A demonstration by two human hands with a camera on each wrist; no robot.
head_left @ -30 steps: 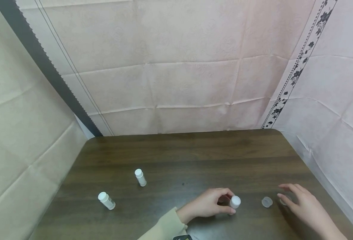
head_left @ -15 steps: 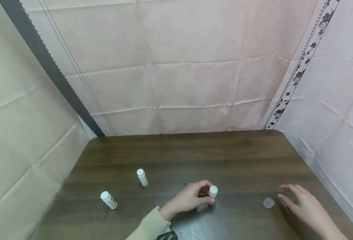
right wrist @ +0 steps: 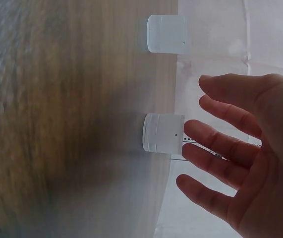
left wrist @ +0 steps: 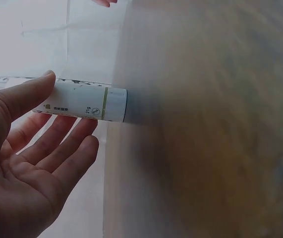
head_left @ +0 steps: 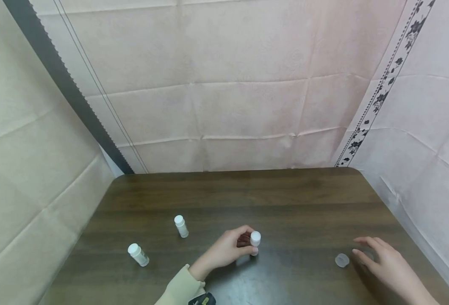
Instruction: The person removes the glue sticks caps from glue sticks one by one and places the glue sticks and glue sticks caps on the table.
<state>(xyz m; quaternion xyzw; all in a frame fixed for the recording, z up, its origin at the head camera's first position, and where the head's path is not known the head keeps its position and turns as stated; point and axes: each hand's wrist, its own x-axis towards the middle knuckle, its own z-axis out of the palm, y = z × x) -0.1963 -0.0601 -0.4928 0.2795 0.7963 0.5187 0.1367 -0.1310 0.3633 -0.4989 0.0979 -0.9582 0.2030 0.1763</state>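
Small white vial (head_left: 254,241), white cap up, label on its side; stands upright on the dark wood surface (head_left: 285,203), about midway between the left and right edges and toward the near edge. Long axis vertical, base touching the surface in the left wrist view.

Left hand (head_left: 224,252): thumb and fingers curled round the vial from its left side, thumb tip on the label, fingers loosely bent behind it. A light grip, palm mostly open in the wrist view. Pale green sleeve (head_left: 180,288) at the near edge.

Right hand (head_left: 384,264): near the right edge, well apart from the vial. Fingers spread and nearly straight, holding nothing. Fingertips just beside two small translucent caps; one cap (head_left: 342,260) sits clear of the hand on its left, the other (right wrist: 163,132) lies right at the fingertips. Cannot tell whether they touch it.

Key relation: the vial lies to the left of the right hand, already in the left hand; the loose caps lie to the right of the vial, next to the right hand. The left hand is the nearer one to the vial, the right the nearer to the caps.

Outward: two more capped white vials toward the left edge, one (head_left: 181,225) farther back, one (head_left: 138,254) nearer the front-left corner, both untouched and apart from each other. Creased pinkish cloth backdrop (head_left: 228,84) behind the far edge.
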